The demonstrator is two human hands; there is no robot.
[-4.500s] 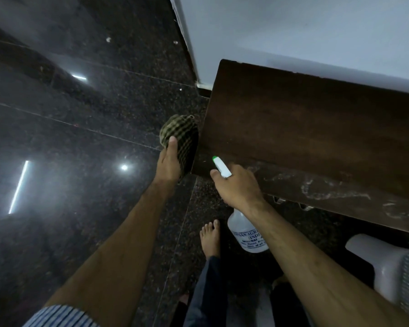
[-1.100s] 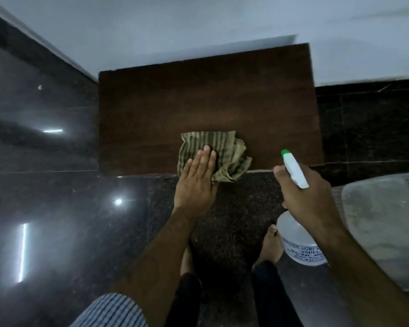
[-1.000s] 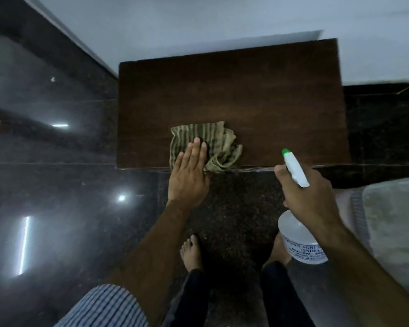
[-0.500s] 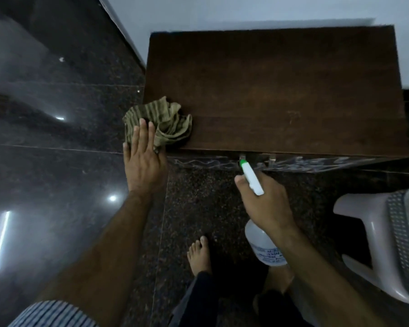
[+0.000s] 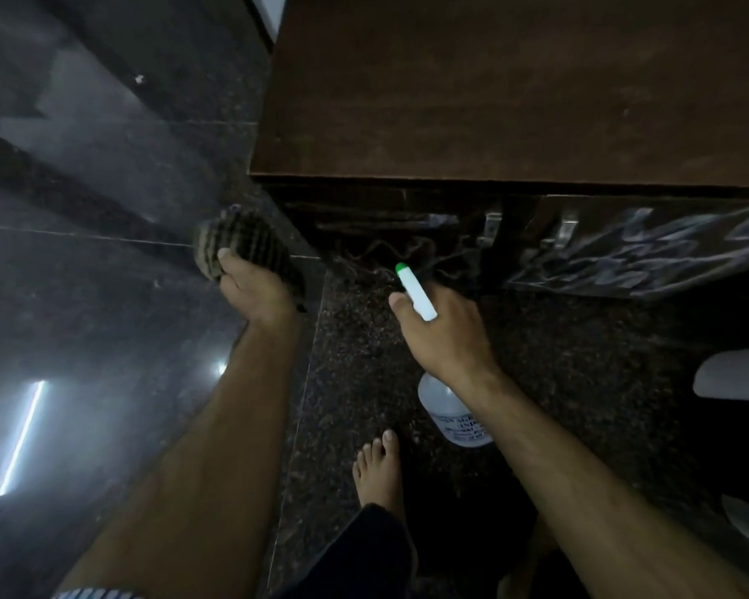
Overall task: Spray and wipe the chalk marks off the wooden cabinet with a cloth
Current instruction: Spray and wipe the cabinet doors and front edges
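Half a second earlier the crumpled green-and-dark checked cloth (image 5: pixel 245 248) had lain on the left front corner of the dark brown wooden cabinet (image 5: pixel 515 88). It had since come off the top and sat bunched in the left hand (image 5: pixel 256 291), thumb and fingers curled round it, just left of that corner, above the floor. White chalk marks (image 5: pixel 645 252) scrawled across the cabinet's front doors. Nearer the body, the right hand (image 5: pixel 442 330) gripped the neck of the clear plastic spray bottle (image 5: pixel 450 415), its green-tipped white nozzle pointed at the doors. Below lay the polished dark granite floor (image 5: pixel 104 209), with a bare foot (image 5: pixel 379 473) on it and a white plastic stool (image 5: pixel 736 378) at the right.
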